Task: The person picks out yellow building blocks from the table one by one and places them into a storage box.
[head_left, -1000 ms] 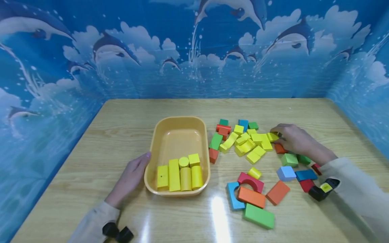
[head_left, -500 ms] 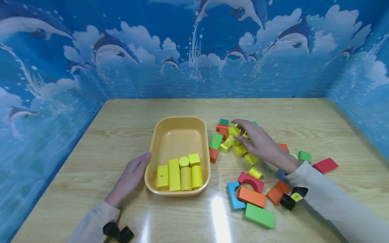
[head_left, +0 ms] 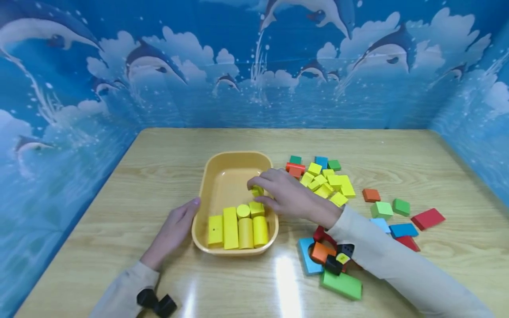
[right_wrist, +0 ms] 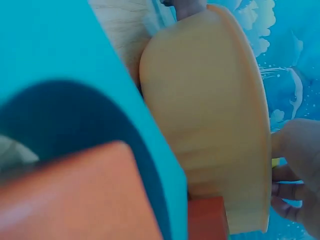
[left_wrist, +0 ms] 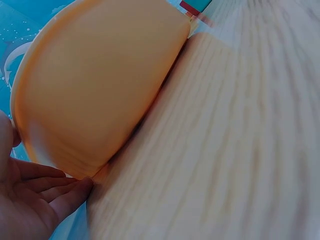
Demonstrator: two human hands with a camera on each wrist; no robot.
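Note:
A tan plastic tray (head_left: 234, 254) stands on the table. My left hand (head_left: 179, 223) grips its left side, thumb at the rim; in the left wrist view that hand's fingers (left_wrist: 70, 197) lie against the outer wall. My right hand (head_left: 284, 192) reaches over the tray's right rim and pinches a small yellow building block (head_left: 257, 190), mostly covered by the fingers. Below it, yellow blocks fill the tray's near end: a long block (head_left: 230, 229), two cylinders lying down, including one cylinder (head_left: 260, 232), a round-ended piece (head_left: 243, 211) and other squarish blocks.
Several yellow blocks (head_left: 336, 181) lie piled right of the tray. Red, green and blue blocks surround them, including a red block (head_left: 428, 219). Under the right forearm are a blue arch (head_left: 306, 254) and a green block (head_left: 343, 285). A dolphin-print curtain (head_left: 254, 101) stands behind the table.
My right hand has moved left from the block pile to over the tray, bringing a yellow block. The left hand stays at the tray's side.

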